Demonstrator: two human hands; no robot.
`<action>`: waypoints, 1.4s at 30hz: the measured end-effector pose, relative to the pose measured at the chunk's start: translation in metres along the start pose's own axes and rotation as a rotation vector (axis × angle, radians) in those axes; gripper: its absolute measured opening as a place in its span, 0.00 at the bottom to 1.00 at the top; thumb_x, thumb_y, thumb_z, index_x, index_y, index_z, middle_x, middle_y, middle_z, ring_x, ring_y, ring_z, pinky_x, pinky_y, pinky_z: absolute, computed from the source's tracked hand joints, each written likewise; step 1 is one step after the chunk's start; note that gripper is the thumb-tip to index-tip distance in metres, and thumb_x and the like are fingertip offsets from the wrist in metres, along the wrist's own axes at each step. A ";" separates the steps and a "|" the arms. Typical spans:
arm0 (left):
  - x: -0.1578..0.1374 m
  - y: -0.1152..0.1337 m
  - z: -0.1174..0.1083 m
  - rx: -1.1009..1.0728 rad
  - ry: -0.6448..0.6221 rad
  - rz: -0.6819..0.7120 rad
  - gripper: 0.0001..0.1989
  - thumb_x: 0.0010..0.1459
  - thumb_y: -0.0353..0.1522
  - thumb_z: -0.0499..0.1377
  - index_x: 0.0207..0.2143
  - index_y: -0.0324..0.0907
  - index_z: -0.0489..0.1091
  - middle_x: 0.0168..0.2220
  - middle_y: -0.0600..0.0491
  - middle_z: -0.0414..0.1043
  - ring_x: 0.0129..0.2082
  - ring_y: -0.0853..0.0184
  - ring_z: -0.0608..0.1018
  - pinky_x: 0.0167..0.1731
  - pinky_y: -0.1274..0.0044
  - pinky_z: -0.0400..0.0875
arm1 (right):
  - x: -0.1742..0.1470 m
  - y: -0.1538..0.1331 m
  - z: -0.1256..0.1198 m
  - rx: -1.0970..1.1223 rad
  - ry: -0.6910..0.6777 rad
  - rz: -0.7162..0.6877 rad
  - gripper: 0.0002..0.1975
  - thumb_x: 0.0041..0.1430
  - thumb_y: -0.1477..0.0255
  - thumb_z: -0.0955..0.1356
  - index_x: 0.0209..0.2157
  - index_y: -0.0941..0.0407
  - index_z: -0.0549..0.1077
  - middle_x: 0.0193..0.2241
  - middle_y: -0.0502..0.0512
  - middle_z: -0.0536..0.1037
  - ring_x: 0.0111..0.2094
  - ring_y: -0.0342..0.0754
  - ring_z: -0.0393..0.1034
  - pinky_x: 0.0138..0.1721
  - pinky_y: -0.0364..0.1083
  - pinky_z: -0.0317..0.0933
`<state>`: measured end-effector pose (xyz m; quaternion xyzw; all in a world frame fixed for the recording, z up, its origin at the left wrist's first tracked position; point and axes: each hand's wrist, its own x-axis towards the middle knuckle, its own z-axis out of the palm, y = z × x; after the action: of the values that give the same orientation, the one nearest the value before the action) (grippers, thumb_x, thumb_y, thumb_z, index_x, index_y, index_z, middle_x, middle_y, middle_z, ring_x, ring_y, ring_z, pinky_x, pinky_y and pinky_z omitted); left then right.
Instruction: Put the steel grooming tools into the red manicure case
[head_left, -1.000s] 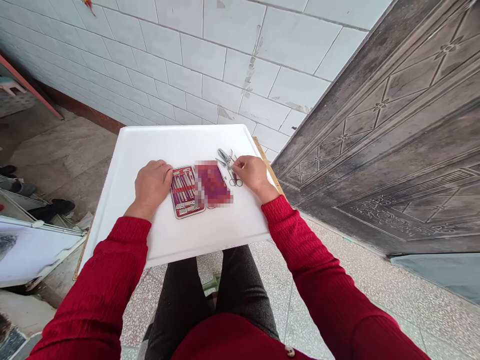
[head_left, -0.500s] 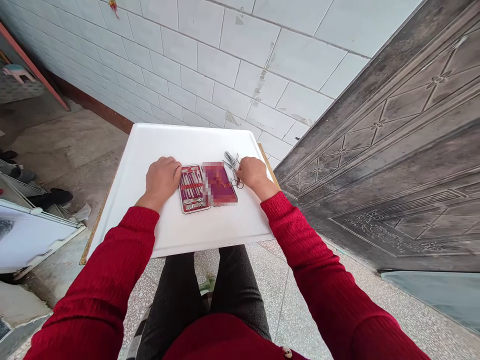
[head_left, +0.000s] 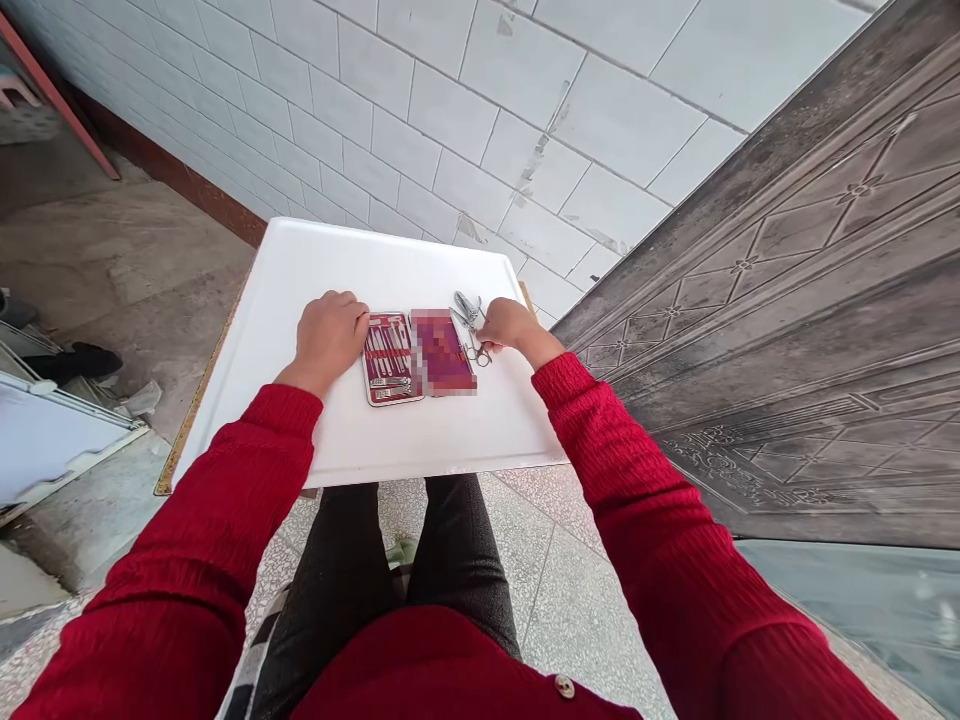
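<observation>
An open manicure case [head_left: 395,391] lies on a white tabletop [head_left: 390,440], its red left half lined with several slim metal tools and small nail clippers. The right half is a purple-red cover [head_left: 442,345], partly blurred out. My left hand [head_left: 330,335] grips the left edge of the case with fingers bent together. To the right of the cover, my right hand [head_left: 508,326] pinches a pair of small scissors [head_left: 481,356] by its handle end. Just beyond those fingers lie more metal tools, among them what looks like a nail clipper [head_left: 466,304].
A white tiled wall [head_left: 420,130] rises behind the table. Close on the right stands a dark patterned metal door [head_left: 750,300]. My legs [head_left: 345,560] are under the table's near edge. Dark shoes [head_left: 82,362] and a white panel [head_left: 60,430] are on the left.
My right hand has shifted slightly toward the scissors handles, fingers now pinched there. My left hand stays at the case edge. The head view has tilted a little.
</observation>
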<state>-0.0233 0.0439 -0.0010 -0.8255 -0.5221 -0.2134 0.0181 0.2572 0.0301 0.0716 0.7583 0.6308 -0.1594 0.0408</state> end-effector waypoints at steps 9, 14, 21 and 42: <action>0.000 -0.002 0.002 0.009 0.007 0.013 0.14 0.71 0.32 0.49 0.37 0.44 0.74 0.44 0.47 0.79 0.48 0.55 0.76 0.43 0.65 0.66 | 0.010 0.033 0.023 0.818 -0.002 -0.078 0.12 0.50 0.80 0.73 0.17 0.58 0.71 0.14 0.49 0.72 0.15 0.38 0.61 0.17 0.39 0.51; 0.000 -0.002 0.002 0.008 0.011 0.013 0.14 0.71 0.32 0.49 0.37 0.44 0.74 0.44 0.47 0.79 0.49 0.55 0.76 0.43 0.65 0.67 | 0.007 0.026 0.044 1.182 -0.086 -0.213 0.11 0.49 0.74 0.79 0.23 0.58 0.74 0.15 0.49 0.74 0.16 0.38 0.64 0.15 0.36 0.55; 0.002 -0.004 0.004 0.016 0.033 0.025 0.14 0.70 0.33 0.49 0.37 0.45 0.74 0.44 0.48 0.79 0.48 0.55 0.76 0.43 0.64 0.68 | 0.014 0.014 0.056 1.319 0.067 -0.288 0.16 0.48 0.74 0.80 0.36 0.56 0.75 0.18 0.45 0.76 0.19 0.40 0.71 0.18 0.37 0.64; 0.003 -0.001 0.000 -0.004 0.011 0.001 0.15 0.70 0.34 0.48 0.40 0.47 0.75 0.46 0.48 0.79 0.49 0.53 0.76 0.45 0.62 0.68 | 0.022 0.008 0.068 1.188 0.144 -0.253 0.13 0.50 0.67 0.78 0.35 0.54 0.76 0.23 0.43 0.74 0.20 0.39 0.63 0.26 0.42 0.63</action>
<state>-0.0237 0.0467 -0.0003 -0.8246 -0.5213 -0.2187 0.0195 0.2554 0.0316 -0.0009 0.5793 0.5205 -0.4357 -0.4512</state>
